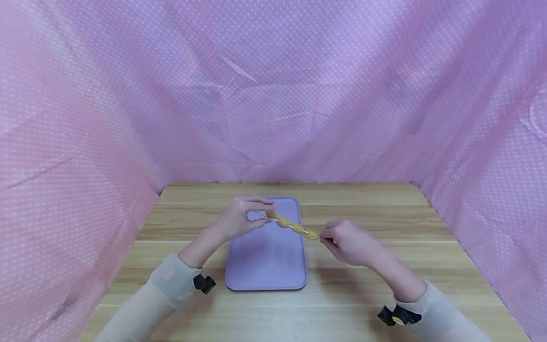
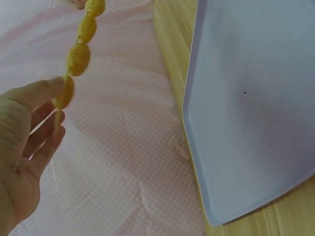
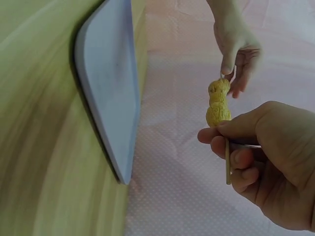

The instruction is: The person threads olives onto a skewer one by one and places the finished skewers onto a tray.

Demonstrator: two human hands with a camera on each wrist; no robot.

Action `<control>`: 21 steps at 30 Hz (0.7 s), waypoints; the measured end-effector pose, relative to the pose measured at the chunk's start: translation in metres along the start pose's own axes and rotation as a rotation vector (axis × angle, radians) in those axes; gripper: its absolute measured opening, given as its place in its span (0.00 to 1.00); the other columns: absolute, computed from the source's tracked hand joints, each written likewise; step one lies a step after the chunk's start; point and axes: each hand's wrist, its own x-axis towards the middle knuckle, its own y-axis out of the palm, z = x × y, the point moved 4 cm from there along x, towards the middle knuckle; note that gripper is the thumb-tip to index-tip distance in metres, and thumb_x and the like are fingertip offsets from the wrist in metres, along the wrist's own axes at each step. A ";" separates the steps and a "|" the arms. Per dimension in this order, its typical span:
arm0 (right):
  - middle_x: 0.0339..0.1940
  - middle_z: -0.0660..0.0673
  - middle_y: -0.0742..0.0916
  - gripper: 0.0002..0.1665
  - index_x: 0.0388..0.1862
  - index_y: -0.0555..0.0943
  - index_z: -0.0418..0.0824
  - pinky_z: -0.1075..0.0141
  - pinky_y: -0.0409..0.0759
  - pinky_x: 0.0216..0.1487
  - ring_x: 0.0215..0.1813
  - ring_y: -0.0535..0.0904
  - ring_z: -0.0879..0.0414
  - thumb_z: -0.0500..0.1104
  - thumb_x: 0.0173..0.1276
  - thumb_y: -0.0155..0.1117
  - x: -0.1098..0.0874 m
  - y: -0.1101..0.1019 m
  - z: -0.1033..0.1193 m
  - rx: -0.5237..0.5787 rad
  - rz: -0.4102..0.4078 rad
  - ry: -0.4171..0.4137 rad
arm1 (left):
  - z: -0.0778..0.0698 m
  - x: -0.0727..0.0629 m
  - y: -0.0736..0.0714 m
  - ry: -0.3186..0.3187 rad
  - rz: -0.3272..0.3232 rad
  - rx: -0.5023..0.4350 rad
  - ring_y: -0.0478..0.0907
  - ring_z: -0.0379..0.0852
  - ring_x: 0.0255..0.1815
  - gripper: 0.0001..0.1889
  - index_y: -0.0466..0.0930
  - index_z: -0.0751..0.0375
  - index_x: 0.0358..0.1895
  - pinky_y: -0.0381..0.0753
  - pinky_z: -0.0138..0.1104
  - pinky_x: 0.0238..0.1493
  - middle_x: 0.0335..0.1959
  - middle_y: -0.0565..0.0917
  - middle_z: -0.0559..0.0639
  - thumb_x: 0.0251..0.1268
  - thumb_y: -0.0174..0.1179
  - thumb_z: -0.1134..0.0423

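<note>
A thin stick threaded with several rounded, rough yellow pieces, a skewer (image 1: 297, 228), is held in the air over the purple tray's right side. My right hand (image 1: 352, 242) grips the bare end of the stick; in the right wrist view its lower end (image 3: 228, 167) sticks out below the fingers. At the opposite end, my left hand (image 1: 239, 218) has its thumb and fingers around the last yellow piece (image 2: 64, 92), seen in the left wrist view. The stick's tip shows faintly past that piece. What the yellow pieces are made of, I cannot tell.
The rectangular purple tray (image 1: 267, 278) lies flat on a wood-grain table (image 1: 363, 204) beneath the hands. Pink dotted cloth (image 1: 273, 118) hangs behind the table and along both sides. Small black devices are strapped on both sleeves, near the wrists.
</note>
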 end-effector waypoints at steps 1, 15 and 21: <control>0.25 0.54 0.83 0.10 0.27 0.86 0.44 0.78 0.73 0.24 0.26 0.69 0.71 0.30 0.65 0.73 0.000 0.003 -0.001 -0.003 -0.009 0.002 | 0.003 -0.001 -0.001 -0.022 -0.020 0.009 0.92 0.56 0.51 0.17 0.92 0.66 0.48 0.93 0.43 0.58 0.49 0.93 0.59 0.53 0.81 0.72; 0.21 0.53 0.86 0.09 0.33 0.90 0.38 0.77 0.73 0.20 0.22 0.71 0.73 0.35 0.73 0.67 0.008 0.067 -0.009 0.398 -0.032 0.382 | 0.081 -0.077 0.000 -0.882 0.125 0.061 0.88 0.52 0.30 0.22 0.85 0.81 0.50 0.92 0.40 0.35 0.35 0.91 0.63 0.65 0.73 0.61; 0.16 0.46 0.83 0.13 0.35 0.88 0.29 0.74 0.74 0.16 0.16 0.74 0.65 0.37 0.78 0.63 0.017 0.101 -0.010 0.752 0.021 0.597 | 0.104 -0.099 0.020 -0.946 0.231 0.000 0.77 0.37 0.22 0.11 0.86 0.77 0.38 0.77 0.27 0.25 0.20 0.82 0.46 0.58 0.74 0.70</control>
